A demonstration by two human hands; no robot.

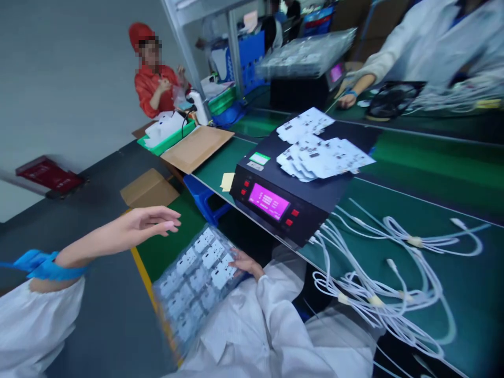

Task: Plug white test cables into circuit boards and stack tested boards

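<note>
My left hand point(145, 228), with a blue band at the wrist, is in the air to the left of a clear plastic tray point(185, 294); its fingers are extended and it holds nothing. The tray carries several white circuit boards in pockets and lies tilted over my lap. At the tray's right edge, my right hand point(244, 262) grips it, with fingers on its upper side. More white boards point(318, 152) lie in loose stacks on a black tester point(283, 184) with a lit pink screen.
Coiled white cables point(378, 283) spread over the green table point(472, 294) at right. Cardboard point(199, 148) and a green bin point(173, 139) are at the table's far left end. Across the table, a person's hand point(347, 100) is near another tester topped with stacked trays point(307, 55). A person in red stands behind.
</note>
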